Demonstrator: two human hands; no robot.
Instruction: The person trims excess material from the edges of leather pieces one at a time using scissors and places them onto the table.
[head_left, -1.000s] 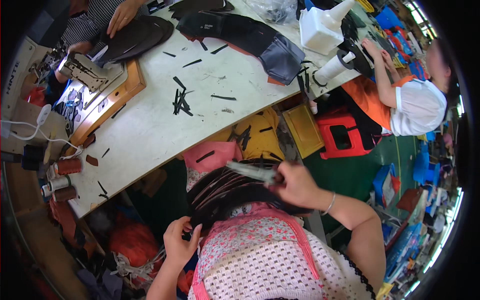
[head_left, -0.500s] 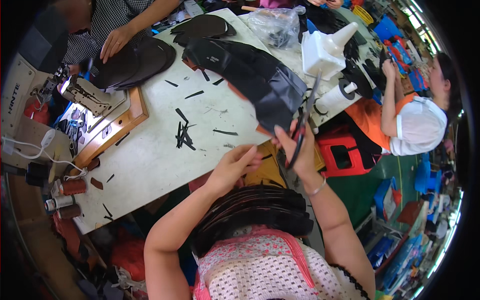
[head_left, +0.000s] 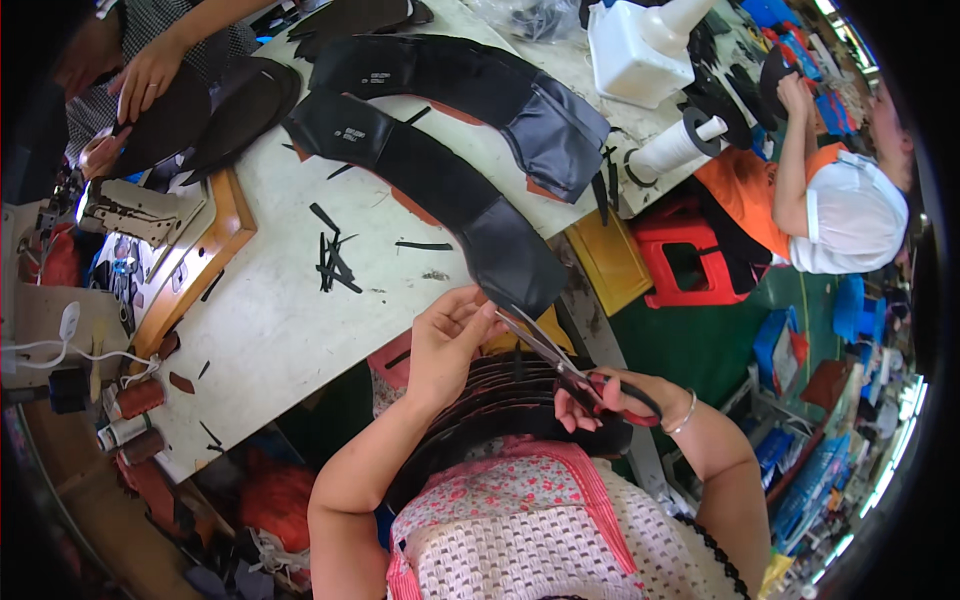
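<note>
A curved black leather-like piece (head_left: 425, 175) with a reddish-brown edge lies across the table, its near end reaching past the table's front edge. My left hand (head_left: 450, 340) pinches that end's lower edge between thumb and fingers. In my right hand (head_left: 615, 395) are scissors (head_left: 550, 352) with red and black handles, their parted blades pointing up and left, tips close to my left thumb and the piece's edge. Behind lies a similar black piece (head_left: 480, 85). A stack of dark curved pieces (head_left: 510, 385) rests on my lap.
Black offcut strips (head_left: 335, 262) lie on the white table (head_left: 270, 360). At left stands a sewing machine (head_left: 135, 212) in a wood-edged recess; a co-worker's hand (head_left: 150, 80) rests by dark pieces. A white container (head_left: 635, 55), thread cone (head_left: 670, 145) and red stool (head_left: 685, 260) are right.
A black piece has come nearer, apart from the one behind. My right hand has dropped, its scissors swinging from upward to up-left. My left hand has reached the piece's end. The view has shifted.
</note>
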